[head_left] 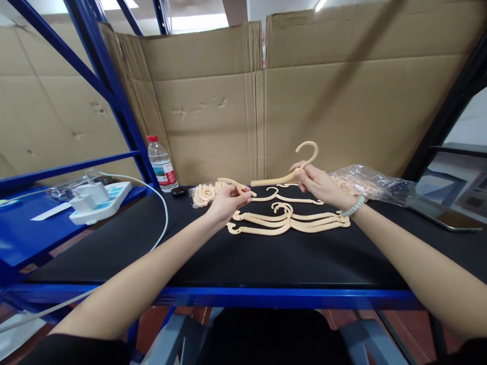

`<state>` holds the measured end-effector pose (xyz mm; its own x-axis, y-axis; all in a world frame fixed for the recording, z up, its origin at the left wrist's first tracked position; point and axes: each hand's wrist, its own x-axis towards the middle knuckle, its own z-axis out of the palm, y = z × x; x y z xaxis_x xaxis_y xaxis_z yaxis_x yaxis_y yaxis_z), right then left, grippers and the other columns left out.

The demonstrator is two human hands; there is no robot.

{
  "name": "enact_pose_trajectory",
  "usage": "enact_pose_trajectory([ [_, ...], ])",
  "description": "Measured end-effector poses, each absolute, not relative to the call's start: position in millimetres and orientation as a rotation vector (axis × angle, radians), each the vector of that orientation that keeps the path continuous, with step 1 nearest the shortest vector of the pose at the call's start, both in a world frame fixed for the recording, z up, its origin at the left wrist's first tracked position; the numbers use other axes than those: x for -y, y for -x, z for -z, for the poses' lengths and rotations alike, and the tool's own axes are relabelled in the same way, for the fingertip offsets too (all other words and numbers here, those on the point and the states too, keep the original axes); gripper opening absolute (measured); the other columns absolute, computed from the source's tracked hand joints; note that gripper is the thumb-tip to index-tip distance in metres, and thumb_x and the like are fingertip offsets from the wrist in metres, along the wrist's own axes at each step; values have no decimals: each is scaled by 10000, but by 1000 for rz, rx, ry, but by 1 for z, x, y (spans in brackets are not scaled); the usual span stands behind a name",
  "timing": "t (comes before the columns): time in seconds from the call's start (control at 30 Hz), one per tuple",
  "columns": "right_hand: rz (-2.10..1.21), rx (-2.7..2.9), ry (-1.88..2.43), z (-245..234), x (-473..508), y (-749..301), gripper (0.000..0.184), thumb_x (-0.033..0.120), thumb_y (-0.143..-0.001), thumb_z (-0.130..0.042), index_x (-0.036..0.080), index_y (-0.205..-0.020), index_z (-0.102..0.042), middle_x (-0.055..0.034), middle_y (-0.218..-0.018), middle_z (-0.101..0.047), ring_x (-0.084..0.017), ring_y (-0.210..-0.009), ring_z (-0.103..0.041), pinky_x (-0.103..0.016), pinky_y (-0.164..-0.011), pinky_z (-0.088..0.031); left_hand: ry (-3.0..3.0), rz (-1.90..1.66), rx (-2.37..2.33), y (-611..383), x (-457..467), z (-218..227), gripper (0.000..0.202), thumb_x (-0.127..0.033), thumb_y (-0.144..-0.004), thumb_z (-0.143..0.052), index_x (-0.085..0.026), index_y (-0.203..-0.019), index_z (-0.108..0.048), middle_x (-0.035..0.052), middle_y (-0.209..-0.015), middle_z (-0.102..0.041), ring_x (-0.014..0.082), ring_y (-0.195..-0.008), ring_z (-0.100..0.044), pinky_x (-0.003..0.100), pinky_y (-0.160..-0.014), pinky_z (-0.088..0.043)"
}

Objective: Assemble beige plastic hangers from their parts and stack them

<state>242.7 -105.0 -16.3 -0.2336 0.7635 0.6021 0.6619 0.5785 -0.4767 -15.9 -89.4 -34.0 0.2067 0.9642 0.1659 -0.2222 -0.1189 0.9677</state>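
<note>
My right hand point(317, 183) holds a cream plastic hanger piece point(292, 170) by its neck, hook pointing up, above the black table point(243, 258). My left hand point(228, 200) pinches a small cream hook part point(238, 186) at its fingertips. Between and just below my hands lies a pile of several cream hangers point(289, 222) flat on the table, with one more hanger point(289, 196) behind it. A small bag of cream hook parts point(203, 194) lies just left of my left hand.
A clear plastic bag of parts point(367, 183) lies at the right, with a tablet point(443, 215) beyond it. A water bottle point(162, 165) and a small black object point(178, 192) stand at the back left. A white power strip point(101, 200) and cable sit on the blue shelf. Cardboard walls the back.
</note>
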Motion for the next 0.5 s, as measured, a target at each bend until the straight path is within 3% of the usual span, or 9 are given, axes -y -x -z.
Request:
enact_pose_trajectory([
  [0.2,-319,1865,1007,7,121,-235,335,482,-907,-454,168,-817,-530,3,-654,-520,-85,-526,-449,-230,-499,-363,-1352,-1126,-627,26,90,35,100,-88,-717,-695,-97,-798,-638,-9,-654,-588,44,-581,-543,158,-595,-457],
  [0.37,-423,1944,969,-1,131,-233,283,423,-904,-477,164,-882,-588,-6,-729,-544,-66,-509,-430,-216,-470,-364,-1337,-1167,-554,28,87,38,150,-143,-763,-673,-130,-770,-523,-1,-715,-583,77,-626,-591,203,-631,-484],
  [0.5,-387,1997,985,0,133,-233,281,414,-882,-505,161,-784,-577,-46,-879,-585,-69,-543,-428,-223,-466,-352,-1375,-1134,-553,26,88,41,200,-208,-820,-619,-176,-794,-422,-11,-709,-585,77,-537,-562,181,-497,-406],
])
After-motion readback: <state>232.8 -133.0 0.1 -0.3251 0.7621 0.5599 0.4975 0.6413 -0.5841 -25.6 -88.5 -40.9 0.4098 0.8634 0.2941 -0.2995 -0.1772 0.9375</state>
